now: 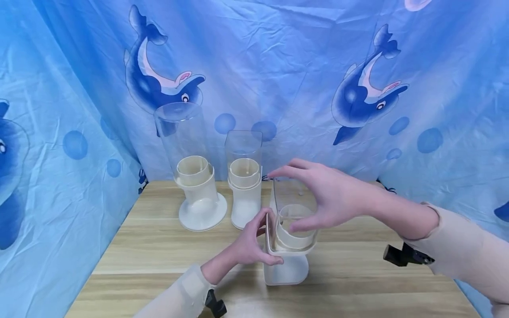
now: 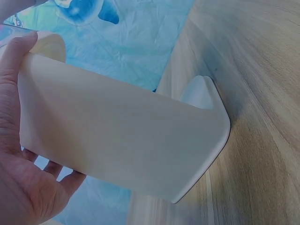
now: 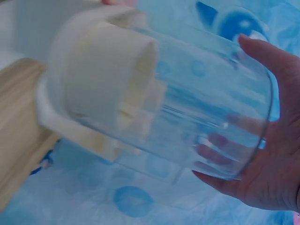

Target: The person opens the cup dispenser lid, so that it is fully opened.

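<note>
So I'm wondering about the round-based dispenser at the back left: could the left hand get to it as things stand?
Probably yes, once freed: the left hand grips the white base of the near dispenser, and bare table lies between it and the round-based dispenser.

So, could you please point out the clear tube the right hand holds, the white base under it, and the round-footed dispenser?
clear tube [image 1: 295, 196]: head view, its transparent wall.
white base [image 1: 287, 267]: head view, its front face.
round-footed dispenser [image 1: 203, 214]: head view, its round foot.
</note>
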Tool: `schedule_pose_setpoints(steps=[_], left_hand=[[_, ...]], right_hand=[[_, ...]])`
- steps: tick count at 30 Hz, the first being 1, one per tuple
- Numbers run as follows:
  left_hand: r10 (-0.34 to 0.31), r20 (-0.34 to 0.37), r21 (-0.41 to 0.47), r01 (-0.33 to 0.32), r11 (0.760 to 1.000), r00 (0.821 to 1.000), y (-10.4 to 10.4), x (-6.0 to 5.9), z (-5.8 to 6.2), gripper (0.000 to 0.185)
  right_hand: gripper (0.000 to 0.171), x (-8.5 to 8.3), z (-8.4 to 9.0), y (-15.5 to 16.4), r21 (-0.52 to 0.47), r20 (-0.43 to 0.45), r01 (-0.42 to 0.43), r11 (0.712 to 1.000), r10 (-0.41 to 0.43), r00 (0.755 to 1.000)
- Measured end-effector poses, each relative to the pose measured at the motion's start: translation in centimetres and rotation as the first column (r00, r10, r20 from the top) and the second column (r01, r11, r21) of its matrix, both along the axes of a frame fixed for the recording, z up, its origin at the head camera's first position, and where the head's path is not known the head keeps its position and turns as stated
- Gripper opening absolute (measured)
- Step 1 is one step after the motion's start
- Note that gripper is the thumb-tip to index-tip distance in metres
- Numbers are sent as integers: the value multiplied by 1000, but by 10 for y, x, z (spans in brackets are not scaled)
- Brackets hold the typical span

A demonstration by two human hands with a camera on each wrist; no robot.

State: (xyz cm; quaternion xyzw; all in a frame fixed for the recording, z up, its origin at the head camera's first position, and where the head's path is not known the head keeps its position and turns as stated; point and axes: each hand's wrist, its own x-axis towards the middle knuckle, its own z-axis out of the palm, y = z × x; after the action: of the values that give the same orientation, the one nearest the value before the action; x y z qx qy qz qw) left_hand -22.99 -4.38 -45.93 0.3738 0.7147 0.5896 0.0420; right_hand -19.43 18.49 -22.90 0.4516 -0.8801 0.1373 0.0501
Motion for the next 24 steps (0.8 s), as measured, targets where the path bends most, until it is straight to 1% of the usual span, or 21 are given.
schedule_pose_setpoints(steps=[5,9,11,13,18,21,24], left_hand=[[-2,3,-16,2,1000,1000,-1,0,-1,89],[-8,12,-2,8,1000,1000,1,3,-1,86],[-5,6,5,5,1000,1000,3,4,0,86],[-8,5,7,8,1000,1000,4,8,-2,86],[-20,12,7,20,1000,1000,5,19,-11,86],[-15,19,17,14,1000,1000,3,19,-12,87],[-10,19,12,10,1000,1000,2,16,-7,88]], right_hand=[[97,9,-11,7,-40,-63,55,998,-58,996],[94,12,-15,16,-68,-101,59,996,-66,993],[93,14,-15,19,-80,-119,53,995,-62,991],[93,16,-18,21,-88,-128,44,995,-55,990],[89,23,-28,19,-103,-121,28,994,-40,992],[86,23,-30,14,-110,-123,35,993,-48,991],[87,22,-27,9,-108,-139,43,993,-58,989]])
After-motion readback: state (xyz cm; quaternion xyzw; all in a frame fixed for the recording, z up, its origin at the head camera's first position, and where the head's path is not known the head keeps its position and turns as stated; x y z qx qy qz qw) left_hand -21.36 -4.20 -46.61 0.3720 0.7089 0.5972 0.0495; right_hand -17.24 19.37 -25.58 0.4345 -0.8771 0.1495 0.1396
